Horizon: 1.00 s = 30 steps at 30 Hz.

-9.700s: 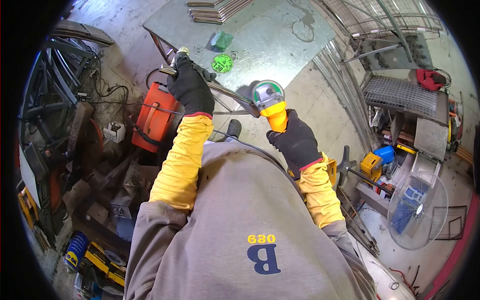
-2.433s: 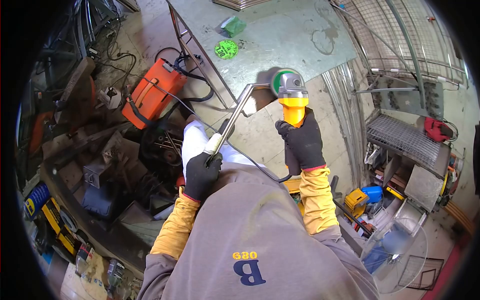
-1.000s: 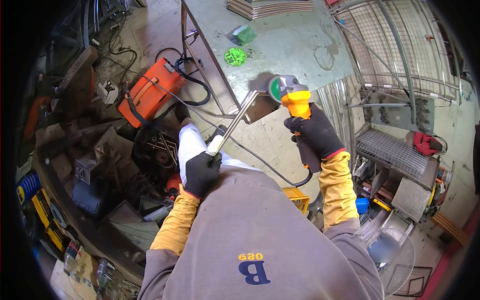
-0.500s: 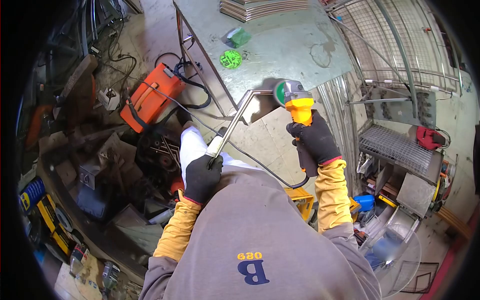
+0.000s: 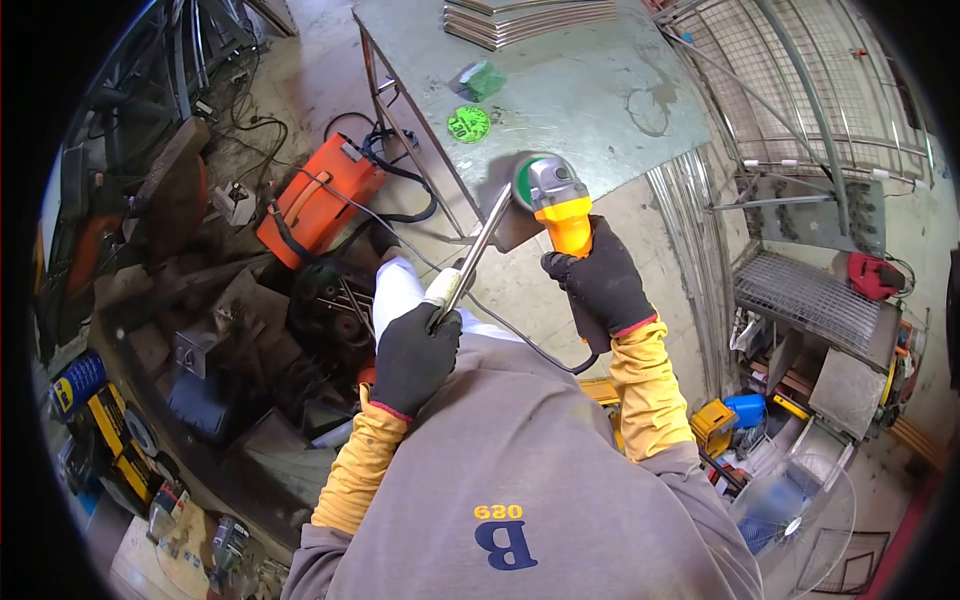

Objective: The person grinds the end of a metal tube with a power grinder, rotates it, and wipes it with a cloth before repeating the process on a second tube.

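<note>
My left hand (image 5: 415, 358), in a black glove, is closed round the lower end of a shiny bent metal tube (image 5: 486, 236). The tube slants up and away to the right. In my right hand (image 5: 606, 278), also gloved, is a yellow and grey angle grinder (image 5: 566, 212), gripped by its dark body. Its green disc (image 5: 524, 182) faces left, right at the far end of the tube. A pale wrap or pad (image 5: 442, 287) lies beside the tube just above my left glove. The grinder's cord runs from its lower end toward the left.
The metal table (image 5: 560, 110) in front bears a green disc (image 5: 468, 124), a green wrapped packet (image 5: 482, 81) and a stack of bent tubes (image 5: 530, 22). An orange machine (image 5: 318, 200) with cables stands left on the floor. Long metal bars (image 5: 690, 260) lie right; a fan (image 5: 795, 525) stands lower right.
The grinder and my right hand have moved left. The tube has turned, so its bent end no longer shows sideways, and the disc now sits at the tube's far end.
</note>
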Tool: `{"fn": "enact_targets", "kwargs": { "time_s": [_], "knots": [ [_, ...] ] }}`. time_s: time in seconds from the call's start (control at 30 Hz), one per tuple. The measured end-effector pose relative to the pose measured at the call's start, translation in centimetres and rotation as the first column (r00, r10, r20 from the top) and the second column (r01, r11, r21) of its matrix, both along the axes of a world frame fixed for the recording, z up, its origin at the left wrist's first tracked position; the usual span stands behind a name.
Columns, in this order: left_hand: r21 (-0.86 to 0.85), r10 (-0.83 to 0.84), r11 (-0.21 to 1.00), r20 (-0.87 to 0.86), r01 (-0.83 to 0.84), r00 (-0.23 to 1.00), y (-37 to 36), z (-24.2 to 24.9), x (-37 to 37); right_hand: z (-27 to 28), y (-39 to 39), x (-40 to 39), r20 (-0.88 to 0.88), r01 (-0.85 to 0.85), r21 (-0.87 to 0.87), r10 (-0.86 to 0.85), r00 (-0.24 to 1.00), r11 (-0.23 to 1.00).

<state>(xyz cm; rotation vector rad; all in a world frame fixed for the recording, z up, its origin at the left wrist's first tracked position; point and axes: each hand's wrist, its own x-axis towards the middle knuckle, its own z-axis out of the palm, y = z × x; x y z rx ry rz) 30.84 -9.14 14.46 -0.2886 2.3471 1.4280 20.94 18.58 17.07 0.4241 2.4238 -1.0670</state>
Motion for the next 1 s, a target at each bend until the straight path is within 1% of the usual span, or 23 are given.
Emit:
{"fn": "enact_targets", "kwargs": {
  "time_s": [0.07, 0.1, 0.17, 0.2, 0.27, 0.33, 0.4, 0.47, 0.5, 0.53, 0.57, 0.6, 0.63, 0.67, 0.73, 0.77, 0.8, 0.87, 0.9, 0.93, 0.97, 1.0],
  "knots": [
    [-0.008, -0.017, 1.0, 0.066, 0.017, 0.998, -0.1, 0.4, -0.4, 0.1, 0.2, 0.2, 0.004, 0.006, 0.018, -0.006, 1.0, 1.0],
    [-0.011, -0.016, 1.0, 0.065, 0.016, 0.998, -0.1, 0.5, -0.4, 0.2, 0.4, 0.4, 0.004, 0.005, 0.015, -0.005, 1.0, 1.0],
    [-0.04, -0.026, 0.999, 0.018, 0.027, 0.999, 0.0, 0.8, -0.6, 0.7, 0.9, 0.5, -0.047, 0.022, 0.085, -0.018, 0.999, 0.996],
    [-0.043, -0.029, 0.999, 0.017, 0.03, 0.999, 0.0, 0.7, -0.6, 0.6, 1.3, 0.5, -0.048, 0.025, 0.083, -0.021, 0.999, 0.996],
    [-0.074, -0.047, 0.996, -0.053, 0.042, 0.997, 0.0, 0.4, -0.5, 0.1, 2.2, 0.6, -0.015, 0.131, -0.007, -0.131, 0.991, 0.991],
    [-0.069, -0.059, 0.996, -0.041, 0.056, 0.997, -0.1, 0.7, -0.6, -0.1, 2.4, 0.6, -0.025, 0.139, -0.002, -0.139, 0.99, 0.99],
    [-0.068, -0.074, 0.995, -0.026, 0.073, 0.997, -0.1, 1.4, -1.1, 0.2, 1.9, 0.6, -0.09, 0.093, 0.044, -0.089, 0.992, 0.995],
    [-0.034, -0.053, 0.998, 0.176, 0.06, 0.983, 0.0, 2.7, -1.8, 0.0, 0.9, 0.7, -0.091, 0.082, 0.037, -0.079, 0.993, 0.996],
    [-0.041, -0.059, 0.997, 0.174, 0.067, 0.983, 0.0, 2.6, -1.9, -0.1, 0.5, 0.8, -0.088, 0.063, 0.038, -0.06, 0.994, 0.997],
    [-0.048, -0.08, 0.995, 0.117, 0.086, 0.99, 0.0, 2.4, -1.8, -0.3, 0.1, 0.9, -0.09, 0.07, 0.031, -0.067, 0.994, 0.997],
    [-0.057, -0.099, 0.993, 0.059, 0.102, 0.993, -0.1, 2.4, -1.8, -0.5, -0.2, 1.1, -0.088, 0.058, 0.063, -0.053, 0.995, 0.996],
    [-0.066, -0.102, 0.992, 0.058, 0.105, 0.993, -0.1, 2.6, -1.9, -0.7, -0.4, 1.2, -0.086, 0.045, 0.094, -0.037, 0.996, 0.995],
    [-0.049, -0.102, 0.993, 0.042, 0.104, 0.994, 0.0, 2.8, -2.1, -0.3, -0.6, 1.2, -0.031, 0.068, 0.067, -0.066, 0.997, 0.995],
    [-0.033, -0.102, 0.994, 0.026, 0.103, 0.994, -0.1, 3.0, -2.2, -0.5, -0.5, 1.4, -0.033, 0.07, 0.057, -0.068, 0.997, 0.996],
    [-0.033, -0.097, 0.995, 0.044, 0.099, 0.994, -0.2, 2.9, -2.3, -1.3, 0.3, 2.1, -0.075, 0.162, -0.045, -0.166, 0.983, 0.986],
    [-0.025, -0.09, 0.995, 0.063, 0.092, 0.994, -0.2, 2.7, -2.3, -1.7, 0.6, 2.5, -0.167, 0.222, -0.092, -0.235, 0.958, 0.971],
    [-0.033, -0.099, 0.994, 0.059, 0.101, 0.993, -0.3, 2.7, -2.3, -2.9, 1.8, 2.6, -0.218, 0.236, -0.054, -0.242, 0.945, 0.97],
    [-0.09, -0.14, 0.986, -0.006, 0.138, 0.99, -0.5, 2.5, -2.5, -5.0, 4.3, 2.8, -0.239, 0.324, -0.123, -0.345, 0.907, 0.938],
    [-0.1, -0.155, 0.983, -0.015, 0.153, 0.988, -1.0, 1.8, -2.5, -4.8, 4.9, 2.7, -0.128, 0.433, -0.297, -0.485, 0.865, 0.851],
    [-0.078, -0.186, 0.98, -0.024, 0.184, 0.982, -1.7, 0.6, -2.3, -4.3, 5.6, 2.8, -0.101, 0.475, -0.389, -0.549, 0.83, 0.789],
    [-0.057, -0.217, 0.975, -0.032, 0.215, 0.976, -2.2, -0.6, -2.1, -4.3, 6.8, 3.4, 0.023, 0.55, -0.537, -0.64, 0.768, 0.64],
    [-0.087, -0.255, 0.964, -0.041, 0.251, 0.966, -2.6, -1.0, -2.3, -4.6, 7.8, 4.7, 0.168, 0.611, -0.662, -0.709, 0.685, 0.434]
  ]
}}
